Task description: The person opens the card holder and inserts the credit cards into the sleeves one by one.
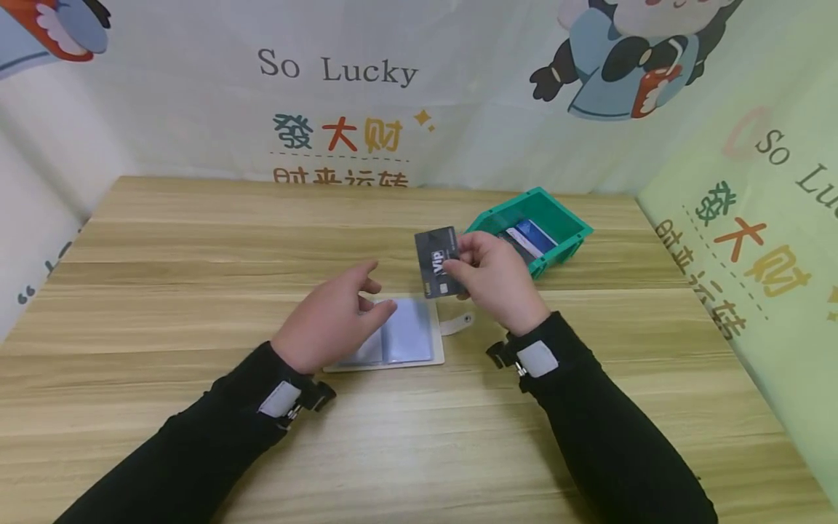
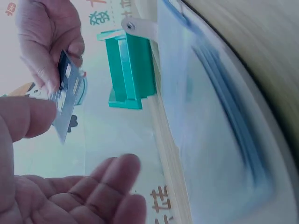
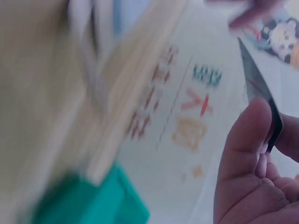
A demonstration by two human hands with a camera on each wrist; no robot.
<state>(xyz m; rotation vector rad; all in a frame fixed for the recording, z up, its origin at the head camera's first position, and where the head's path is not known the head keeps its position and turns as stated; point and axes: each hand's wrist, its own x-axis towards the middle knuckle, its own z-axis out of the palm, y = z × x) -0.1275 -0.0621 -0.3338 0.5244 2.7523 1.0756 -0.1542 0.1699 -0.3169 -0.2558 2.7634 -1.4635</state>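
A dark grey card (image 1: 435, 263) marked "Vip" is pinched between the thumb and fingers of my right hand (image 1: 500, 280), held above the table. My left hand (image 1: 334, 316) hovers over an open card holder (image 1: 411, 331) with clear sleeves, its fingers apart and holding nothing. In the left wrist view the card (image 2: 69, 95) is seen nearly edge-on, close to the left thumb; whether they touch I cannot tell. The holder's strap (image 1: 457, 324) with a snap button sticks out to the right.
Behind my right hand stands a green bin (image 1: 556, 211) with several cards (image 1: 533, 236) inside. The wooden table (image 1: 216, 255) meets a printed cloth backdrop (image 1: 458, 102) at the back and sides.
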